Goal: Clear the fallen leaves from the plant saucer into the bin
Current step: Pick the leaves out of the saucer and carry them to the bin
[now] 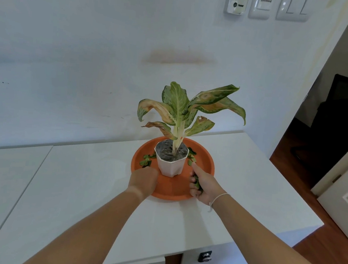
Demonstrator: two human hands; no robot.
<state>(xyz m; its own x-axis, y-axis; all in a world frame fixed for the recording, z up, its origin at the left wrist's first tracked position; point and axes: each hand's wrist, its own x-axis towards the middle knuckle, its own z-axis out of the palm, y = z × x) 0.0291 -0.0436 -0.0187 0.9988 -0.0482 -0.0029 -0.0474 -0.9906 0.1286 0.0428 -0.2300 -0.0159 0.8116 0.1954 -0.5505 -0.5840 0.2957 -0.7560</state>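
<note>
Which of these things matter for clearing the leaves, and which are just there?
Part of the job: orange saucer; fallen leaves in it; leaves in the right hand; left hand.

Just there: white pot with the plant; white table; wall switches. No bin shows.

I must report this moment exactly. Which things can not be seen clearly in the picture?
- Bin: nowhere in the head view.
- Left hand: its back hides the fingers and any leaves under them.
- Saucer: the white pot hides the floor behind it.
</note>
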